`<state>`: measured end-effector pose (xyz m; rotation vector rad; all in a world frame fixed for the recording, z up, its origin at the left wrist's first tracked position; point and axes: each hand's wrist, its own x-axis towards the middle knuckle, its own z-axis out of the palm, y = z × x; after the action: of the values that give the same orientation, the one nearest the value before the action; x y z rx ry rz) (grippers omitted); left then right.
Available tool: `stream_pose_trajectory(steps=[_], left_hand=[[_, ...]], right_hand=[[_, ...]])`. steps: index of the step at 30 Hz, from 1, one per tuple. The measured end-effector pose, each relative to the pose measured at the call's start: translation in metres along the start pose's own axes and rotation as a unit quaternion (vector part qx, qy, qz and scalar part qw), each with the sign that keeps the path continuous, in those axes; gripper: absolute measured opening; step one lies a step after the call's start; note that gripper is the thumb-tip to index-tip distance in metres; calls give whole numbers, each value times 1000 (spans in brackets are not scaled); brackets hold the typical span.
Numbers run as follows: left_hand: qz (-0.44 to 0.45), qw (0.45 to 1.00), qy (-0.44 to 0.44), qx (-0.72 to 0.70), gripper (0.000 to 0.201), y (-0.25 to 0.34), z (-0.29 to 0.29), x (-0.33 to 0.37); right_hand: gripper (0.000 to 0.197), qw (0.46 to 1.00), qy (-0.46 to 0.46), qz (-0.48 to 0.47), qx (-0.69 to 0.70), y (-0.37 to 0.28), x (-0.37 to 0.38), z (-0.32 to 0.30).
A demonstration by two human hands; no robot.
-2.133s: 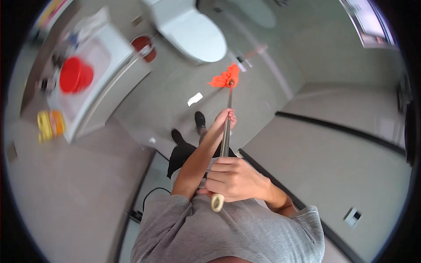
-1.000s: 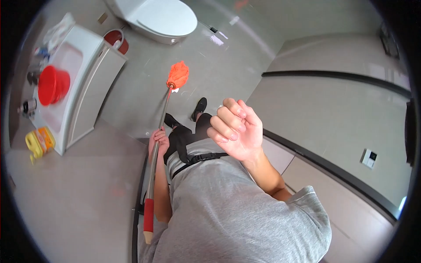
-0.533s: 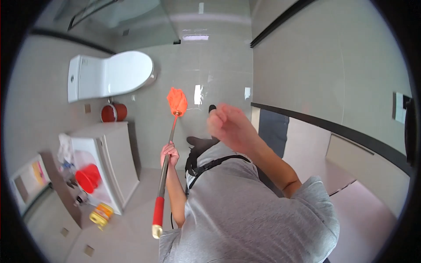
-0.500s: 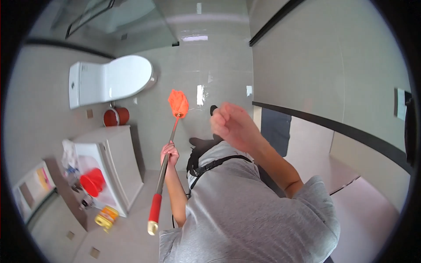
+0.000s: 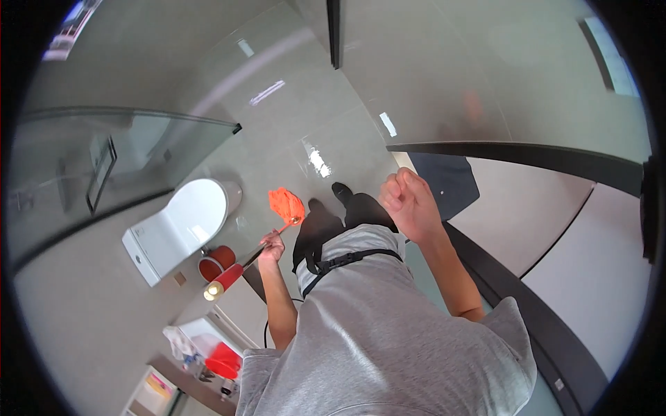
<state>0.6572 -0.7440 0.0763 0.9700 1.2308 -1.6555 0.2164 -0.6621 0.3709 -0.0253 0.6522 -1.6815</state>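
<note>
My left hand (image 5: 272, 247) is wrapped round the metal pole of a mop (image 5: 252, 258), which slants across to my left. The pole's red grip with a pale end cap (image 5: 223, 279) points up and left, past my hand. On the wet floor lies the bright orange mop head (image 5: 286, 205), just left of my feet. My right hand (image 5: 414, 208) is raised in front of me on the right, its fingers curled into a loose fist. Nothing shows in it, and it is apart from the mop.
A white toilet (image 5: 173, 230) with its lid down stands on the left, beside a reddish-brown bucket (image 5: 216, 262). Behind them is a white cabinet with a red basin (image 5: 223, 360) on it. A glass panel (image 5: 139, 149) is at left; a dark mat (image 5: 440, 184) lies beyond a dark-framed doorway at right.
My body and view have turned to the right. The mop grip has swung outward to my left, and the mop head is closer to my feet. The yellow bottle has left view.
</note>
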Motion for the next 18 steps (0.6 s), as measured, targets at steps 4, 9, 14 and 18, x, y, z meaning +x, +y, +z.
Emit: stream_pose_trajectory(steps=[4, 9, 14, 18], left_hand=[[-44, 999, 17, -7, 26, 10, 34, 8], [-58, 998, 11, 6, 23, 44, 66, 10], [-62, 998, -11, 26, 20, 63, 100, 11], [23, 998, -39, 48, 22, 75, 121, 13]], right_hand=[[26, 998, 53, -43, 16, -6, 8, -13], [27, 994, 99, -56, 1, 1, 38, 0], [29, 995, 71, -43, -52, 11, 96, 30], [29, 993, 97, -13, -71, 29, 154, 76]])
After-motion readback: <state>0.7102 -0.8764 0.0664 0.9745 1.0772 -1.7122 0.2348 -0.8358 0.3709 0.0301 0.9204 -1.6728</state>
